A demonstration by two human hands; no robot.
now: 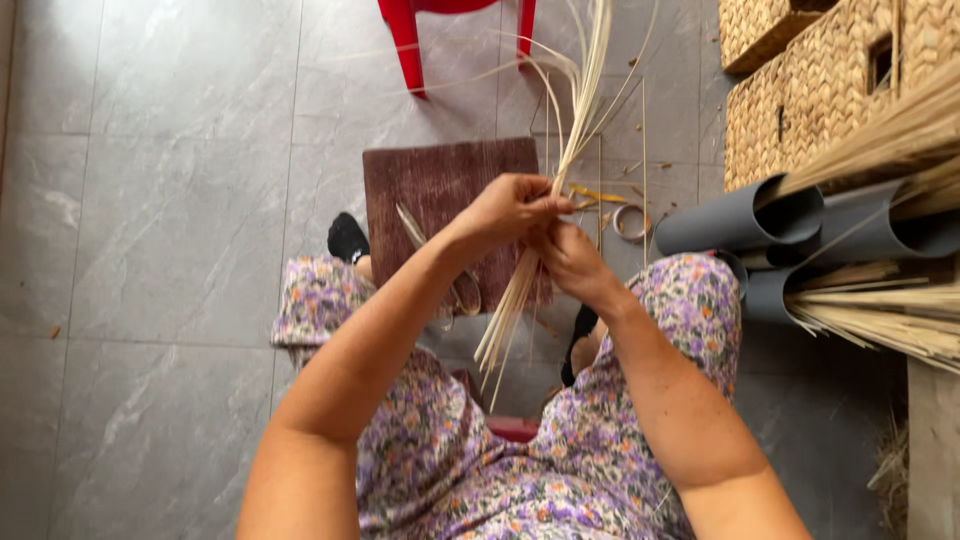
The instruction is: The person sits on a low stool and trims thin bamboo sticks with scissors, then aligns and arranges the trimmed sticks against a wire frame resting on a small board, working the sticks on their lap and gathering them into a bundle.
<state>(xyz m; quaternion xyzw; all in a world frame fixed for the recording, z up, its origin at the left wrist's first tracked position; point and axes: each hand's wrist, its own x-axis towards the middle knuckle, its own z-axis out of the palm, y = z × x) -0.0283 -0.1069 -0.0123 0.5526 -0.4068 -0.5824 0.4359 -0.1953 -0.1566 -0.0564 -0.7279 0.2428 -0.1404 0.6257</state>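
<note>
Both hands are pinching the bundle of pale reed strips [540, 250] just above the brown board [445, 215]: left hand [510, 208] closed round it, right hand [570, 262] gripping below. Looks like she's gathering and evening them; next needs a firm, steady grip.

You are wearing the single camera on your head, and it is looking almost straight down over your lap at the grey tiled floor [170, 220]. It is sitting close: your forearms are filling the near edge, and your left hand [510, 208] and right hand [572, 258] are meeting near the middle. At the far edge it is catching the red chair legs [408, 45]; at the right, woven baskets [820, 90] and grey pipes [740, 215].
</note>
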